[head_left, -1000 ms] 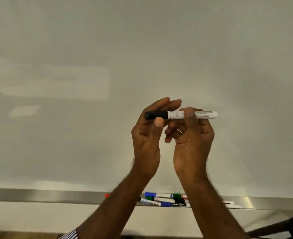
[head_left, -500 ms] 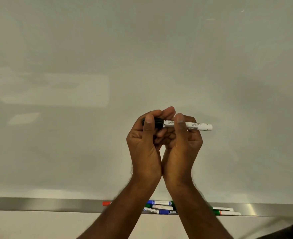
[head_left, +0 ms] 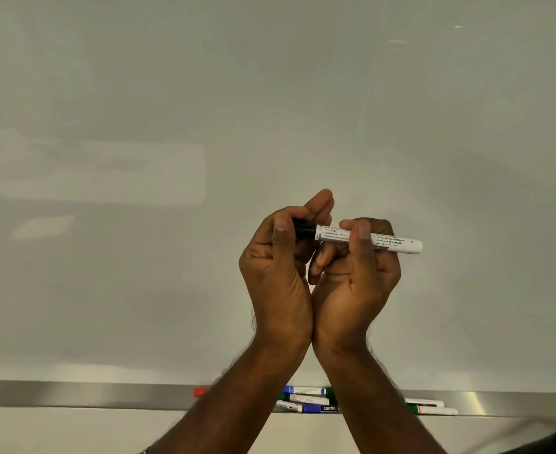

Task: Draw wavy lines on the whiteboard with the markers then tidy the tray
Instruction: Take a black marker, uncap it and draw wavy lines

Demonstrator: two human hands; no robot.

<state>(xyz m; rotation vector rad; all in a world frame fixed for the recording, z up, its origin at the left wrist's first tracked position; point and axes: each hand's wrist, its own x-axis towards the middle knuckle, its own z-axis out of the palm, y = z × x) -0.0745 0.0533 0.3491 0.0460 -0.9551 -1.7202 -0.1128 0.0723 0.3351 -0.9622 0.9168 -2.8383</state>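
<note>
Since a second ago the two hands have drawn together until the wrists touch, and the left hand (head_left: 275,273) has closed over the black cap (head_left: 304,229) that earlier stood out bare to the left. The marker (head_left: 389,241) lies nearly level in front of the whiteboard (head_left: 270,109), its white barrel pointing right and dipping slightly at that end. The left hand grips the cap, thumb upright across its near side and fingers curled behind it. The right hand (head_left: 355,276) holds the barrel near its middle, thumb pressed over the printed label and fingers wrapped round the back; the barrel's right end sticks out free past that hand. Cap and barrel look joined, though the left thumb hides part of the cap. The board carries no lines, only pale reflections on its left side. Below the forearms runs the metal tray (head_left: 73,393) along the board's lower edge. In it lie several markers, partly hidden by the arms: a red tip (head_left: 199,392) left of the left forearm, a blue-capped one (head_left: 304,390) and others stacked between the forearms, and a green-banded one (head_left: 435,410) to the right of the right forearm.
</note>
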